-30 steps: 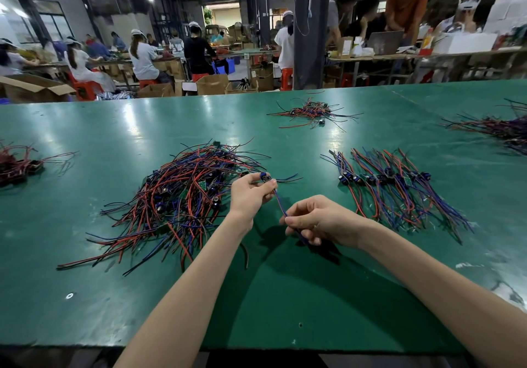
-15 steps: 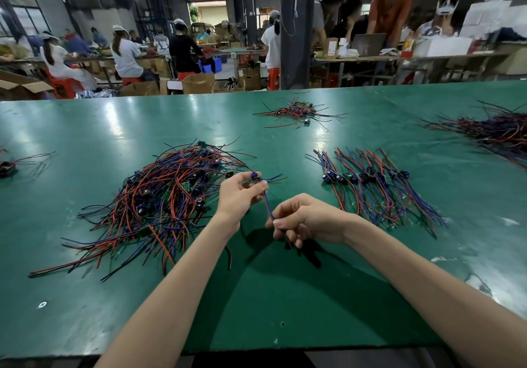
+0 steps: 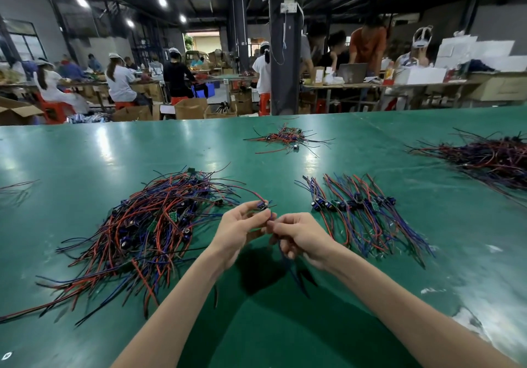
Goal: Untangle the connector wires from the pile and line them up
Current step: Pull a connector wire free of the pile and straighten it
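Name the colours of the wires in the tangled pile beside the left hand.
The tangled pile shows red, blue and black wires; head view.

Bare table (image 3: 262,325) between wire piles (image 3: 148,233)

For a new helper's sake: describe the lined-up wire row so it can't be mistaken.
Start at the green table. Right of the big tangled pile lies the row. Only its wires lie parallel, dark connectors in one line across them.

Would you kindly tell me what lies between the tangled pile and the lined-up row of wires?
In the head view, the left hand and right hand pinch one connector wire there, over bare green table.
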